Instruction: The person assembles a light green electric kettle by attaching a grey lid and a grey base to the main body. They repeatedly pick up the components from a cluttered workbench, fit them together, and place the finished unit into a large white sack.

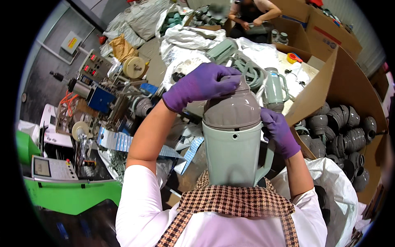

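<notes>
Upright in front of my chest stands a pale green jug body [230, 156] with a side handle [266, 162] on its right. A glossy grey-brown domed jug top [232, 109] sits on its rim. My left hand [214, 80], in a purple glove, is closed over the narrow neck of that top, fingertips partly hidden. At the right, my gloved right hand [279, 129] grips the jug where the handle meets the rim; its fingers are partly hidden behind the jug.
A cardboard box [317, 90] at the right holds several grey-brown jug tops [345, 127]. More green jugs [273, 88] lie beyond on the table. Machinery [98, 94] and a green machine [74, 195] stand left. A co-worker [253, 18] sits at the far side, holding a dark jug-like piece.
</notes>
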`<act>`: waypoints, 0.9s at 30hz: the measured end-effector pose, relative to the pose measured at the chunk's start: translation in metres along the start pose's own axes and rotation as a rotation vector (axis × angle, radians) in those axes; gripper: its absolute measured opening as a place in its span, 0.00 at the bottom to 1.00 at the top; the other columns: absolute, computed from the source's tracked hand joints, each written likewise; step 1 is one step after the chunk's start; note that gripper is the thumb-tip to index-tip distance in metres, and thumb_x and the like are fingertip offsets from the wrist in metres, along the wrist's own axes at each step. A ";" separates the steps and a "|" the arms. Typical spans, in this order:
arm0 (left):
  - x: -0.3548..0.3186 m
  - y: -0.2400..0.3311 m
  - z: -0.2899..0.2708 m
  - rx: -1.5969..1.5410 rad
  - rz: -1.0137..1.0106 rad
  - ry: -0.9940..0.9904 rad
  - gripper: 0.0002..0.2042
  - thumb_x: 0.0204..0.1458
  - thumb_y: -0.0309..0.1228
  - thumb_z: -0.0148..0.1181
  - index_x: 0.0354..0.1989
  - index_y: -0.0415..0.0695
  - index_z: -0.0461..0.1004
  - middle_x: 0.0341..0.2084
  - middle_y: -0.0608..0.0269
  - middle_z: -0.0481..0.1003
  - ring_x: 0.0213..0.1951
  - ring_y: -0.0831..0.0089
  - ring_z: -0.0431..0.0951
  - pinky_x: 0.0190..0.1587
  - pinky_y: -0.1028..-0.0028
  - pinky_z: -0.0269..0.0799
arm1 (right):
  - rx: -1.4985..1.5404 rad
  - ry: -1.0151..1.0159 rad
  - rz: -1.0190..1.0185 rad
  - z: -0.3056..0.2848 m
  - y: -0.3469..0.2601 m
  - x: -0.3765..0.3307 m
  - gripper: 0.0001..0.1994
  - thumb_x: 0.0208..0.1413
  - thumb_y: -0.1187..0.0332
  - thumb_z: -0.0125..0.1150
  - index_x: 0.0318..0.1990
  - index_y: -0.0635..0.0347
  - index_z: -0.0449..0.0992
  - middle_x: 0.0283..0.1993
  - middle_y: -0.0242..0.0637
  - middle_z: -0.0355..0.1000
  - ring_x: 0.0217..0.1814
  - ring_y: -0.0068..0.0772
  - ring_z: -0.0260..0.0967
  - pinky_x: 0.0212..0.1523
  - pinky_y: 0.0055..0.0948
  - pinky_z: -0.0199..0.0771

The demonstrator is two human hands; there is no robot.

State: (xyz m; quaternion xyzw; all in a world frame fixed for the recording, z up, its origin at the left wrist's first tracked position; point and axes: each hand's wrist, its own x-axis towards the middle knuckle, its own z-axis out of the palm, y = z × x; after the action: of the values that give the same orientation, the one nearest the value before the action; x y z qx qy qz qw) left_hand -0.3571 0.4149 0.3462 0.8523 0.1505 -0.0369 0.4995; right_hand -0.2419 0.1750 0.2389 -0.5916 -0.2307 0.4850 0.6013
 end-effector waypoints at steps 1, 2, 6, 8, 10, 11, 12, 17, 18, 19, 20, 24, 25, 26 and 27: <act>-0.015 0.014 -0.003 0.078 0.113 0.052 0.20 0.50 0.35 0.67 0.50 0.37 0.78 0.37 0.58 0.82 0.36 0.78 0.79 0.43 0.77 0.75 | -0.083 -0.029 -0.074 0.004 0.002 0.009 0.16 0.62 0.69 0.51 0.55 0.62 0.76 0.21 0.18 0.60 0.19 0.09 0.54 0.18 0.16 0.55; -0.022 0.008 0.002 0.080 0.108 0.153 0.21 0.50 0.35 0.68 0.50 0.37 0.78 0.37 0.58 0.82 0.37 0.78 0.79 0.44 0.76 0.76 | -0.019 -0.036 -0.005 0.009 -0.004 0.010 0.17 0.60 0.70 0.51 0.55 0.63 0.75 0.21 0.18 0.62 0.20 0.09 0.56 0.18 0.15 0.55; -0.041 -0.034 0.014 0.209 0.312 0.380 0.24 0.47 0.35 0.73 0.52 0.37 0.78 0.38 0.59 0.82 0.39 0.79 0.79 0.45 0.75 0.77 | -0.051 -0.145 0.002 0.022 0.008 0.021 0.18 0.62 0.65 0.54 0.56 0.64 0.75 0.23 0.18 0.65 0.19 0.09 0.56 0.18 0.15 0.55; -0.047 -0.046 0.017 0.091 0.234 0.403 0.24 0.46 0.34 0.73 0.52 0.38 0.78 0.38 0.60 0.82 0.39 0.80 0.79 0.45 0.75 0.76 | -0.091 -0.171 0.006 0.027 0.013 0.023 0.20 0.63 0.61 0.55 0.57 0.64 0.75 0.26 0.21 0.68 0.22 0.11 0.60 0.22 0.16 0.59; -0.050 -0.050 0.018 0.091 0.196 0.414 0.24 0.45 0.34 0.73 0.51 0.37 0.78 0.38 0.60 0.82 0.39 0.80 0.79 0.45 0.75 0.76 | -0.191 -0.204 -0.019 0.024 0.011 0.029 0.22 0.64 0.56 0.56 0.57 0.65 0.75 0.31 0.28 0.74 0.28 0.16 0.68 0.29 0.20 0.69; -0.051 -0.052 0.019 0.090 0.179 0.417 0.24 0.45 0.34 0.73 0.51 0.37 0.78 0.38 0.60 0.82 0.39 0.80 0.79 0.45 0.75 0.76 | -0.402 -0.229 -0.127 0.024 0.006 0.030 0.27 0.65 0.52 0.54 0.62 0.65 0.69 0.49 0.40 0.75 0.47 0.27 0.72 0.52 0.28 0.72; -0.051 -0.051 0.019 0.093 0.168 0.428 0.24 0.45 0.34 0.74 0.51 0.36 0.78 0.38 0.60 0.82 0.38 0.80 0.79 0.45 0.76 0.76 | -0.435 -0.207 -0.251 0.023 0.001 0.038 0.27 0.66 0.53 0.52 0.64 0.65 0.66 0.54 0.43 0.72 0.53 0.30 0.69 0.57 0.30 0.68; -0.037 -0.043 0.018 0.084 0.125 0.361 0.25 0.44 0.35 0.73 0.50 0.37 0.79 0.37 0.59 0.82 0.38 0.80 0.78 0.45 0.75 0.76 | -0.251 -0.176 -0.347 0.051 -0.024 0.089 0.26 0.71 0.55 0.39 0.69 0.63 0.57 0.68 0.49 0.61 0.70 0.42 0.59 0.69 0.33 0.56; -0.034 -0.043 0.019 0.087 0.152 0.345 0.25 0.44 0.36 0.73 0.50 0.38 0.79 0.37 0.59 0.82 0.38 0.80 0.78 0.45 0.75 0.76 | -0.426 -0.323 -0.456 0.049 -0.015 0.089 0.26 0.71 0.56 0.38 0.69 0.63 0.58 0.68 0.49 0.61 0.69 0.43 0.59 0.69 0.33 0.55; -0.039 -0.043 0.023 0.077 0.148 0.344 0.25 0.44 0.36 0.72 0.50 0.38 0.79 0.37 0.59 0.82 0.38 0.80 0.78 0.44 0.76 0.76 | -0.424 -0.379 -0.430 0.054 -0.027 0.076 0.25 0.71 0.56 0.38 0.68 0.63 0.59 0.68 0.49 0.61 0.70 0.43 0.59 0.70 0.33 0.55; -0.045 -0.043 0.029 0.067 0.142 0.345 0.24 0.43 0.36 0.72 0.50 0.38 0.79 0.37 0.60 0.82 0.37 0.80 0.78 0.44 0.76 0.76 | -0.422 -0.437 -0.404 0.057 -0.039 0.062 0.25 0.72 0.57 0.37 0.68 0.64 0.59 0.67 0.49 0.61 0.70 0.43 0.59 0.70 0.33 0.54; -0.038 -0.045 0.030 0.067 0.180 0.379 0.23 0.43 0.35 0.72 0.49 0.39 0.80 0.37 0.60 0.82 0.37 0.80 0.78 0.44 0.76 0.75 | -0.450 -0.475 -0.472 0.034 -0.013 0.092 0.26 0.73 0.53 0.34 0.66 0.64 0.61 0.66 0.47 0.64 0.67 0.41 0.63 0.70 0.34 0.55; -0.038 -0.048 0.027 0.078 0.180 0.411 0.23 0.44 0.35 0.71 0.50 0.39 0.79 0.38 0.59 0.82 0.38 0.79 0.78 0.45 0.75 0.75 | -0.346 -0.526 -0.293 0.036 -0.019 0.097 0.28 0.72 0.51 0.33 0.67 0.63 0.61 0.66 0.47 0.64 0.67 0.40 0.63 0.70 0.35 0.56; -0.039 -0.050 0.024 0.063 0.215 0.410 0.23 0.45 0.35 0.71 0.50 0.39 0.79 0.38 0.59 0.82 0.38 0.79 0.78 0.45 0.75 0.75 | -0.244 -0.577 -0.111 0.040 -0.025 0.106 0.29 0.72 0.49 0.33 0.67 0.62 0.61 0.66 0.46 0.64 0.67 0.40 0.64 0.70 0.35 0.56; -0.036 -0.050 0.023 0.047 0.258 0.401 0.22 0.45 0.35 0.71 0.50 0.39 0.79 0.39 0.59 0.82 0.39 0.78 0.78 0.45 0.75 0.75 | 0.368 -0.868 0.143 0.027 -0.013 0.135 0.34 0.69 0.41 0.32 0.66 0.61 0.63 0.66 0.43 0.65 0.65 0.37 0.65 0.69 0.37 0.60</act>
State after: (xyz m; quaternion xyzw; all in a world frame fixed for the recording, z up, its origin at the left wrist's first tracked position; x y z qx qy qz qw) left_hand -0.4039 0.4099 0.3001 0.8662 0.1358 0.1936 0.4402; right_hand -0.2037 0.3057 0.2158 -0.2323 -0.3296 0.7605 0.5090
